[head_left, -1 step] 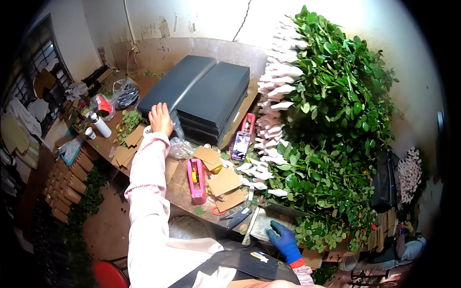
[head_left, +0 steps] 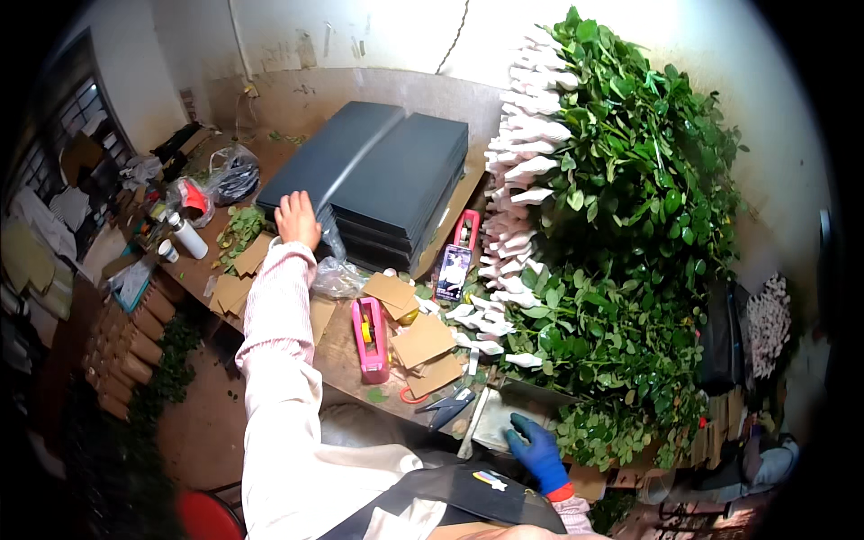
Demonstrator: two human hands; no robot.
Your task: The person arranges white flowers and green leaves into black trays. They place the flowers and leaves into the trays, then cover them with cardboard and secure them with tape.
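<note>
The left hand (head_left: pixel 297 219) is bare and open, its fingers stretched out and laid over the near edge of the left stack of dark sheets (head_left: pixel 333 144), which sits toward the far side of the brown surface (head_left: pixel 340 364). Just beside it on the right is a second stack of dark sheets (head_left: pixel 409 171), with clear plastic (head_left: pixel 338 279) lying at the near side of the stacks. The right hand (head_left: pixel 533 443), in a blue glove with darker fingertips, is loosely open with finger and thumb apart, near a pale board (head_left: pixel 493 421) at the near right; whether it touches the board I cannot tell. Between the hands lie a pink tape dispenser (head_left: pixel 370 342), loose pieces of cardboard (head_left: pixel 423 340) and, nearer, a pair of dark-handled cutters (head_left: pixel 445 409). Farther back, a phone (head_left: pixel 452 273) leans near another pink dispenser (head_left: pixel 466 229). On the right rises a big pile of leafy stems (head_left: pixel 648 180), their white-wrapped heads (head_left: pixel 531 166) pointing left. At the far left stand a white bottle (head_left: pixel 187 236) and a cup (head_left: pixel 168 251), with a plastic bag (head_left: pixel 236 175) behind them
</note>
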